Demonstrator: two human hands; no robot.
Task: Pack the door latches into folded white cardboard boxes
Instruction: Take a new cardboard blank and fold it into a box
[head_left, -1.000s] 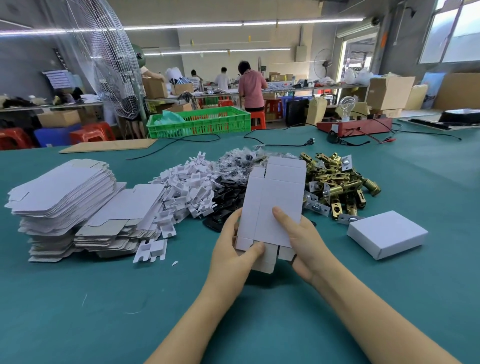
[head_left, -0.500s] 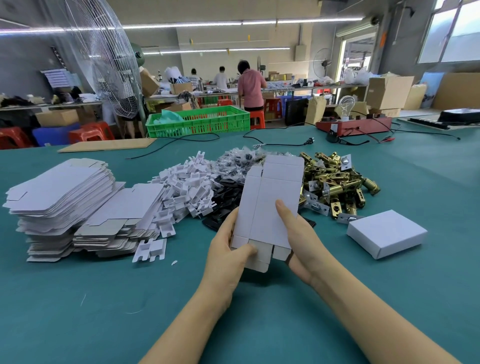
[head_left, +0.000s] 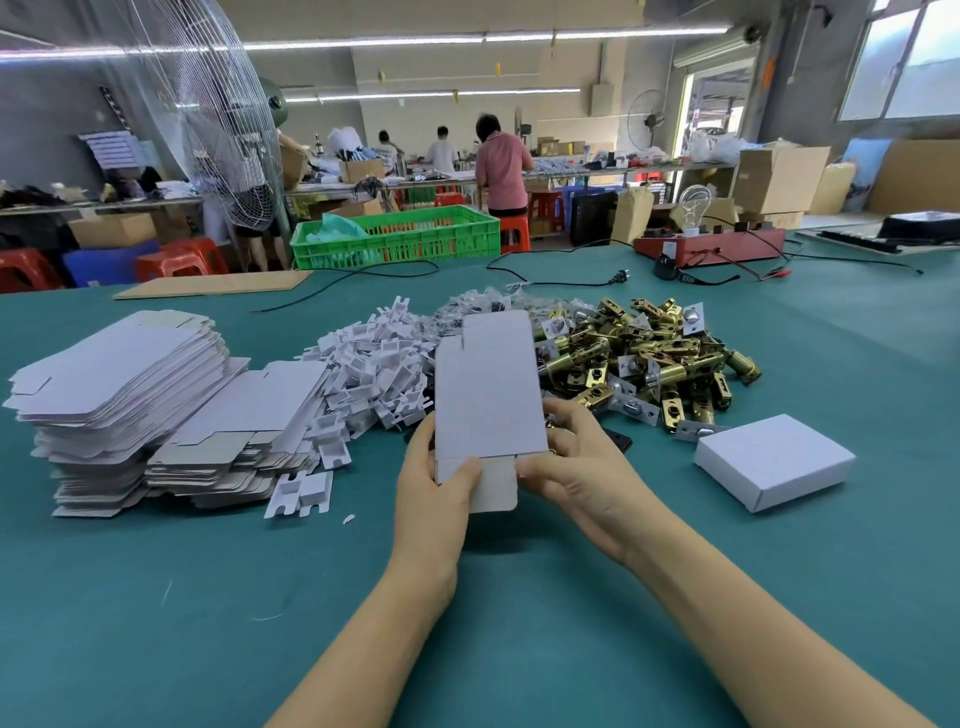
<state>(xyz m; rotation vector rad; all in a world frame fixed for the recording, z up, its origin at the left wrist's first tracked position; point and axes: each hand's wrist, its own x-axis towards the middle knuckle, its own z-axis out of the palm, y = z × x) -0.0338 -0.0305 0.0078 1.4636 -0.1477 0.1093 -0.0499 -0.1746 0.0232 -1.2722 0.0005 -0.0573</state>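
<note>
A: Where is the flat box blank (head_left: 485, 395) sitting?

B: Upright above the table (head_left: 156, 623), between both hands. The left hand (head_left: 434, 491) is pinching its lower left corner, the right hand (head_left: 566, 467) is gripping its right edge, fingers hidden behind.

A: Counts?

B: One folded box (head_left: 774, 460); the latches (head_left: 649, 358) are lying piled, too tangled for counting.

One closed box (head_left: 774, 460); one flat blank (head_left: 488, 395) held; two hands.
</note>
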